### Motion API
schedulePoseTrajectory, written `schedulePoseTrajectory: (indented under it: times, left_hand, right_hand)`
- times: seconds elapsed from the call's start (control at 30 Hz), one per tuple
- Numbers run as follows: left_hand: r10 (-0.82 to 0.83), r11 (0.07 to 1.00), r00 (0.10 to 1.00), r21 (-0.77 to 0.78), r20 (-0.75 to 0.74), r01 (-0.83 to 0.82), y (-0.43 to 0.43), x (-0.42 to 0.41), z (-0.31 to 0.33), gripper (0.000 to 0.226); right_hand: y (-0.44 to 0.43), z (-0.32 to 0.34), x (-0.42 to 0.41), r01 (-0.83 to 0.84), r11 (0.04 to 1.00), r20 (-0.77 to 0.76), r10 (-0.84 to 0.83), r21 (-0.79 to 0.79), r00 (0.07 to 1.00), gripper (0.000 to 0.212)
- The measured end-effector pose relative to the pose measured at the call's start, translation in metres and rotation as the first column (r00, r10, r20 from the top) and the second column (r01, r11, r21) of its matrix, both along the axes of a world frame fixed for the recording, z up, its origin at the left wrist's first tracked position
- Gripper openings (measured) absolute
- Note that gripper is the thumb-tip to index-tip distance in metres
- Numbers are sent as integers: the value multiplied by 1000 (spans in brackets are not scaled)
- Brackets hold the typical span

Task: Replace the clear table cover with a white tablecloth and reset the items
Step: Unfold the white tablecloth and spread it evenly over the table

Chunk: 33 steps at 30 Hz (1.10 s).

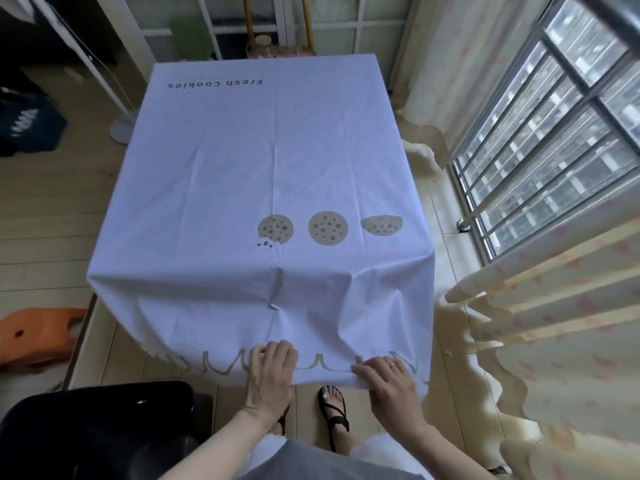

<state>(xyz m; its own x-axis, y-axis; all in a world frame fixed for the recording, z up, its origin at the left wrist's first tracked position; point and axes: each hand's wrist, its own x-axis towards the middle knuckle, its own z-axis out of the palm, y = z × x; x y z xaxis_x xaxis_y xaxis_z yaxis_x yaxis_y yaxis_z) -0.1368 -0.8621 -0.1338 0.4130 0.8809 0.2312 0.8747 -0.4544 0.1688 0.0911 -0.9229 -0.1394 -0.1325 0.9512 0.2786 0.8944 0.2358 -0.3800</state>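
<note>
- Bare forearms reach up from the bottom edge over grey clothing, which the frame cuts off.
- Left hand has its fingers curled over the near hem of the white tablecloth and grips it. The fingertips are tucked out of sight in the cloth.
- Right hand, with a ring on one finger, holds the same hem just to the right, its fingers lying over a rolled bit of edge. The thumb is hidden beneath.
- Between the hands and below the hem, a foot in a black sandal stands on the floor. The other foot is mostly hidden by the left wrist.
- The tablecloth covers the whole table, so no part of the table itself shows. Its near side hangs down, creased, with a tan scalloped border partly covered by the hands.
- Three printed cookies sit near the cloth's near right edge, and the lettering "Fresh Cookies" reads upside down at the far end.
- Left of the table are a black chair, partly cut off, and an orange stool.
- Right of the table hang cream curtains beside a barred window.
- Beyond the far edge, a jar-like thing is too blurred to make out.
</note>
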Motion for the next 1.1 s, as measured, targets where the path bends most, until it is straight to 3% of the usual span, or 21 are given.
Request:
schedulePoseTrajectory:
  times: [0.17,0.27,0.37,0.43,0.5,0.63,0.7,0.77,0.93,1.1]
  left_hand:
    - [224,974,974,20,16,-224,-6,-74,0,35]
    - [256,965,966,54,-18,-255,-5,-105,4,38]
    - [260,964,965,73,-25,-257,-6,-116,6,37]
    - [255,964,967,83,-32,-251,-9,-120,9,33]
    - [278,959,960,65,-25,-275,-13,-127,11,32]
    - [323,946,946,38,-27,-321,-17,-152,14,24]
    - [397,917,918,-46,1,-396,-15,-163,20,42]
    - [481,873,875,-120,48,-473,-13,-173,24,45]
    - [683,728,713,-222,158,-648,-9,-194,35,33]
    - [805,592,572,-265,156,-761,-6,-215,38,27]
  right_hand:
    - [2,-5,32,34,999,-29,-35,-42,999,32]
    - [2,0,39,26,1000,12,-26,18,1000,25]
    - [3,5,45,48,992,70,-56,120,996,46]
    - [1,3,53,51,991,105,-65,125,992,41]
    - [-1,1,60,100,992,111,-108,80,988,28]
    - [0,-1,73,183,982,111,-187,44,976,26]
    - [5,0,78,225,974,86,-226,26,970,27]
    - [10,-1,83,305,952,88,-304,1,948,30]
    - [26,6,82,613,782,-24,-619,-116,785,14]
    - [37,8,93,788,531,-126,-845,-311,519,31]
